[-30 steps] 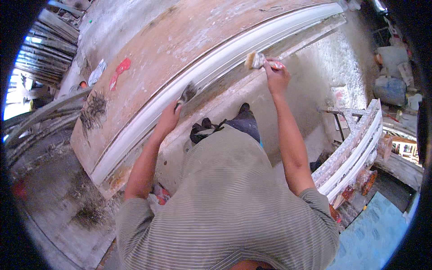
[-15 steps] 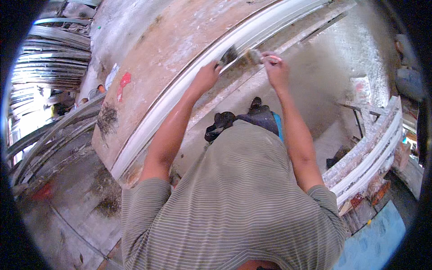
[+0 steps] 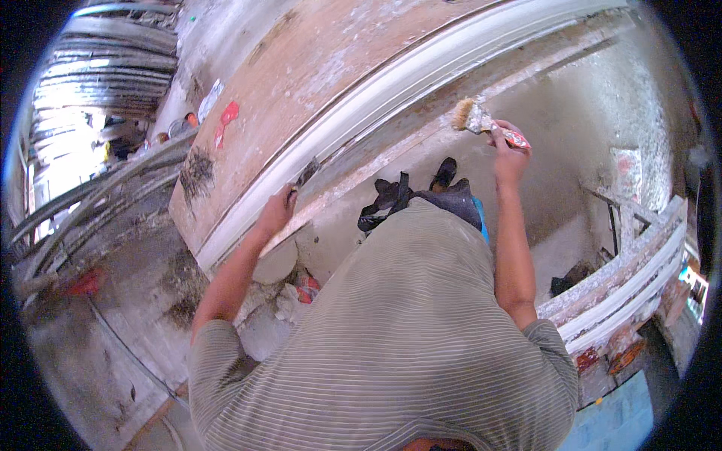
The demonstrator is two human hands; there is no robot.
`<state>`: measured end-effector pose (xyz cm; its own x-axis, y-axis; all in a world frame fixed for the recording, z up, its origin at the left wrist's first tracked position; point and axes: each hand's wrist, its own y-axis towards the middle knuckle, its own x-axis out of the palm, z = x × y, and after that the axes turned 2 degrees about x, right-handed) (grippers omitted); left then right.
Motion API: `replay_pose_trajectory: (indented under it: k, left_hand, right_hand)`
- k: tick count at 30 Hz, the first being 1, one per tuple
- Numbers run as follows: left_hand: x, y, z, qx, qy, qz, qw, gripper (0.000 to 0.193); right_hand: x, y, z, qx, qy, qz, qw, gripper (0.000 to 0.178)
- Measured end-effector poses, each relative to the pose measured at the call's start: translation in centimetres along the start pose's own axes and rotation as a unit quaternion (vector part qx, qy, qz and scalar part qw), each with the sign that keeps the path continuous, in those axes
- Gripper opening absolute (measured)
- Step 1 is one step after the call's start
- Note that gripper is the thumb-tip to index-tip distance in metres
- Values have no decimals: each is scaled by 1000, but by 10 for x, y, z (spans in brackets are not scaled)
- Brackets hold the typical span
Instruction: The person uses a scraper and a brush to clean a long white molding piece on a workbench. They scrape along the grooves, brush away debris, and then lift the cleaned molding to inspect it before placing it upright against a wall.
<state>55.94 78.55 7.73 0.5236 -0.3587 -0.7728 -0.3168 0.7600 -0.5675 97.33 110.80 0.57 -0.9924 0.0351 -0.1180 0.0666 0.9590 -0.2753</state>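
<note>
Filling the far side of my view is a broad bench [image 3: 301, 94], its top worn pinkish brown and scuffed with pale, chalky smears. Along the side of it nearest me lies the moulding [image 3: 391, 94], a long white strip running from near left to far right. Its broad band looks fairly even and bright, and fine ridges and grooves follow its length closer to me. A thin dark line borders its far edge; the ledge on my side of it is stained grey and brown. The strip appears to bow, though my view bends straight edges, so I cannot tell how curved it really is.

To my right sit some curved white pieces [image 3: 605, 307], grooved lengthwise, their upper faces blotched with pink and grey.

My right hand [image 3: 511, 154] is raised on the near side of the moulding, apart from it, pinching the handle of a brush [image 3: 475, 119] between thumb and fingers. The brush has tan bristles pointing left, a white-crusted middle and a red-orange handle.

My left hand [image 3: 278, 210] is near the moulding's left part, its fingers curled around the grip of a small flat tool [image 3: 307, 173]. The tool's dark, greyish end overlaps the moulding's near edge; I cannot tell whether it touches. Last comes a red scrap [image 3: 226, 120], lying crumpled toward the left of the bench top.
</note>
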Motion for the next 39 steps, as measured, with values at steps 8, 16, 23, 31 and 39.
replay_pose_trajectory:
  k: [8, 16, 23, 31, 39]
  left_hand:
    - [19, 92, 31, 130, -31, 55, 989, 40]
    - [-19, 190, 196, 153, -5, -110, 982, 30]
    - [9, 93, 51, 131, -225, -66, 963, 42]
    - [1, 16, 1, 109, 1, 38, 993, 38]
    - [-4, 48, 12, 213, 72, 76, 971, 39]
  right_hand:
    - [-2, 4, -1, -14, -31, -33, 999, 17]
    - [13, 0, -37, -5, 81, 50, 995, 20]
    - [-3, -10, -15, 18, 42, 68, 997, 19]
    - [-15, -14, 30, 99, 98, 101, 985, 24]
    - [17, -6, -13, 49, 54, 81, 994, 20]
